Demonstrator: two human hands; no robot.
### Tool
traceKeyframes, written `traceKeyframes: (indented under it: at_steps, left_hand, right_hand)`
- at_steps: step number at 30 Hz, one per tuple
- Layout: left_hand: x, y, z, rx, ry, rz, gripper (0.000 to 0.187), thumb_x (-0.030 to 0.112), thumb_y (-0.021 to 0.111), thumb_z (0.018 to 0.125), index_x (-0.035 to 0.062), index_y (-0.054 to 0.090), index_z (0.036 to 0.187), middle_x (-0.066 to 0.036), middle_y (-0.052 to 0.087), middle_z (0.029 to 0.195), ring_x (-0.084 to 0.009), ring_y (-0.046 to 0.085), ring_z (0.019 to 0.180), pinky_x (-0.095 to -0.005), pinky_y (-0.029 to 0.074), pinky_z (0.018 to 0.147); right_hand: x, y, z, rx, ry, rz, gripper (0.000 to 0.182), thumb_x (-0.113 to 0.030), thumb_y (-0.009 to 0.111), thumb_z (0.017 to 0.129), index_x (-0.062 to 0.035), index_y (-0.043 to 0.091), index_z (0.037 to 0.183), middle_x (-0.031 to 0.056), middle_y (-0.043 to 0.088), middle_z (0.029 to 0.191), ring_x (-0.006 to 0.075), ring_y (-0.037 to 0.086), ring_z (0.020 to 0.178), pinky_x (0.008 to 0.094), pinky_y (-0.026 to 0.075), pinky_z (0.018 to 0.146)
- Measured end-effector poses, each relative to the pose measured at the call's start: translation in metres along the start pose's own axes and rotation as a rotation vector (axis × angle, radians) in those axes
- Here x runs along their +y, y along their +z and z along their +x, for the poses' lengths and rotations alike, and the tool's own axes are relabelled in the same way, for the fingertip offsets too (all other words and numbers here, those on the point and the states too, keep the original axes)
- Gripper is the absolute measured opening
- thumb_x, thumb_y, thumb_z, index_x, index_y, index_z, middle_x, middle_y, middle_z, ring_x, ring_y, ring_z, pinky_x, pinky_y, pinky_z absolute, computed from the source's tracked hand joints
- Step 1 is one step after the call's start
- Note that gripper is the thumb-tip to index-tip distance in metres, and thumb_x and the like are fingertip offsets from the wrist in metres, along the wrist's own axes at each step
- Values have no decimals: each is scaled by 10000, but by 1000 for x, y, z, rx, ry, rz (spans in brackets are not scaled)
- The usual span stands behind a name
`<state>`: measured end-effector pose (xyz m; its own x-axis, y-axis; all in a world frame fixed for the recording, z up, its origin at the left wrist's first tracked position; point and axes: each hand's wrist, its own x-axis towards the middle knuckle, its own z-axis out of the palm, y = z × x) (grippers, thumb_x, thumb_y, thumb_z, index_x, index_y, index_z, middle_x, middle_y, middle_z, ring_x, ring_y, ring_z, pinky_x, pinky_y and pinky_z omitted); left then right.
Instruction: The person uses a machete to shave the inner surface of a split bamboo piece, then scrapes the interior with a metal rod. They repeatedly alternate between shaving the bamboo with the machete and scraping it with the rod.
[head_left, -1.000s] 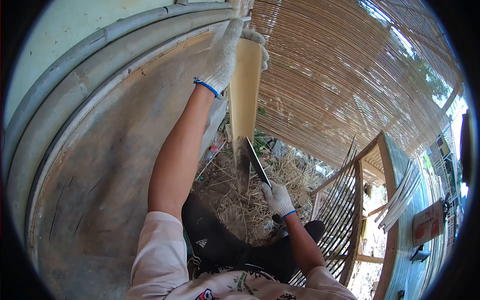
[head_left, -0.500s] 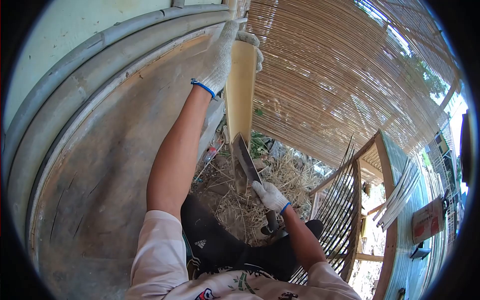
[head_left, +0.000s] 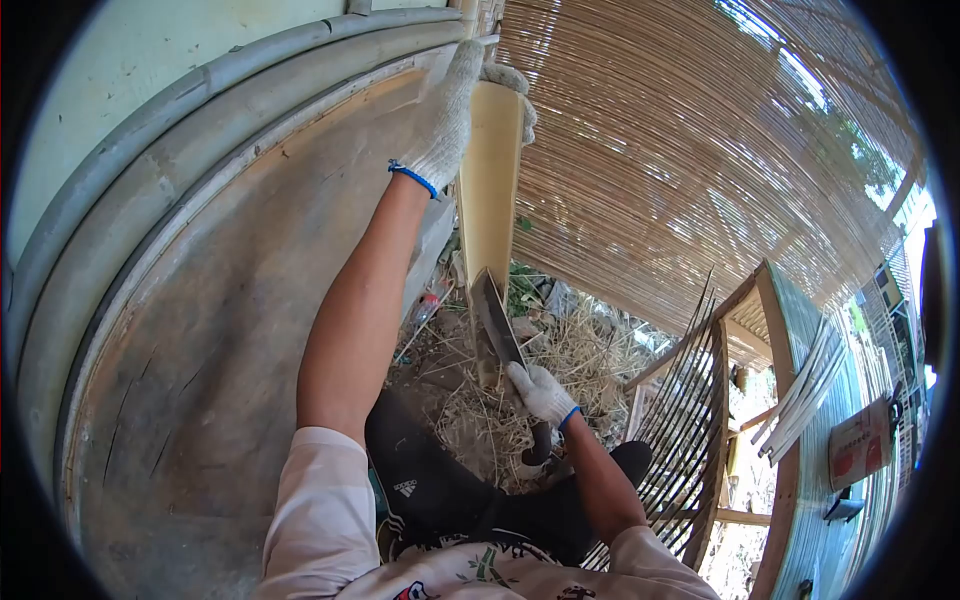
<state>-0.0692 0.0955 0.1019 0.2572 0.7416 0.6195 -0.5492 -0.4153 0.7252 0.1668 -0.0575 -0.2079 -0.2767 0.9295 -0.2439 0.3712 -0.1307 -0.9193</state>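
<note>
My left hand [head_left: 455, 125], in a white knitted glove with a blue cuff, is wrapped round the top of a split bamboo piece [head_left: 490, 190]. The bamboo stands nearly upright, its pale yellow inner face toward me and its lower end down among the litter. My right hand [head_left: 543, 393], gloved the same way, is closed on the dark curved handle of a machete [head_left: 497, 320]. The blade slants up and left, its tip overlapping the lower part of the bamboo.
Straw and shavings [head_left: 590, 350] cover the ground. To the left is a worn brown panel [head_left: 200, 350] edged by grey bamboo poles [head_left: 200, 90]. A slatted bamboo screen [head_left: 640, 180] rises behind. At right stand a slatted frame [head_left: 690, 410], white strips [head_left: 805, 385] and a container [head_left: 860, 445].
The view has shifted slightly, with the bamboo and both hands a little further right in it. Both grips and the machete's place against the bamboo look much the same.
</note>
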Motion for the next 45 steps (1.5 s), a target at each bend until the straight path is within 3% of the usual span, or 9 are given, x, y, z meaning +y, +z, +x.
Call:
traceKeyframes:
  at_steps: [3, 7, 12, 25, 28, 31, 36, 41, 45]
  left_hand:
    - [-3, 1, 9, 74, 5, -78, 609, 591, 461, 1022, 31, 681, 927, -144, 703, 734, -232, 698, 624, -360, 604, 588]
    - [-12, -1, 14, 224, 61, 82, 612, 599, 457, 1020, 35, 679, 935, -133, 706, 736, -222, 700, 628, -340, 597, 583]
    - [-17, -2, 25, 300, 37, 89, 618, 591, 436, 1031, 26, 663, 926, -137, 700, 725, -220, 696, 607, -349, 596, 560]
    - [-6, -2, 14, 95, 8, -5, 585, 574, 468, 1024, 36, 658, 896, -146, 702, 734, -244, 698, 612, -378, 605, 582]
    - [-1, -4, 7, 93, -54, -95, 595, 584, 472, 1020, 32, 661, 904, -143, 702, 729, -243, 701, 622, -379, 605, 585]
    - [-3, -2, 9, 124, -58, -124, 601, 585, 457, 1026, 24, 655, 939, -141, 701, 732, -239, 702, 627, -375, 605, 591]
    - [-15, -12, 13, 245, 26, 99, 644, 632, 387, 1023, 46, 648, 966, -121, 693, 752, -224, 683, 640, -357, 588, 594]
    - [-13, -5, 16, 222, 19, 132, 681, 659, 310, 1031, 69, 646, 980, -107, 684, 753, -214, 659, 638, -340, 568, 593]
    - [-7, -7, 9, 188, -8, 39, 621, 636, 443, 1009, 55, 655, 952, -128, 695, 736, -214, 687, 618, -342, 581, 572]
  right_hand:
    - [-12, 7, -9, 224, -74, -243, 444, -415, 500, 1045, -21, 620, 880, 46, 581, 606, 150, 558, 532, 342, 436, 527]
    - [-17, 14, -15, 583, -362, -418, 349, -341, 532, 1024, -16, 645, 962, 180, 597, 627, 347, 649, 581, 432, 475, 571]
    - [-3, 0, 11, 470, -153, -413, 434, -408, 530, 1018, 7, 654, 985, 235, 622, 689, 436, 651, 691, 476, 480, 638]
    - [-12, -6, 22, 510, -275, -487, 387, -358, 541, 1015, 6, 655, 949, 271, 628, 740, 479, 631, 696, 494, 479, 629]
    - [-20, -12, 8, 63, 131, -124, 500, -454, 509, 1040, -6, 631, 856, 87, 581, 614, 218, 570, 555, 398, 465, 581]
    - [-8, 0, 4, 108, 30, -183, 528, -498, 504, 1036, -21, 640, 857, 14, 547, 602, 134, 532, 561, 379, 455, 567]
    - [-33, 12, -13, 505, -218, -464, 356, -344, 509, 1028, -22, 625, 931, 267, 630, 731, 476, 637, 766, 548, 459, 656]
    - [-10, -3, 16, 577, -253, -523, 406, -375, 507, 1028, -1, 660, 991, 264, 636, 737, 453, 657, 735, 494, 486, 667]
    - [-7, -15, 13, 376, -164, -485, 495, -437, 469, 1041, 10, 648, 930, 216, 613, 685, 403, 628, 659, 460, 479, 654]
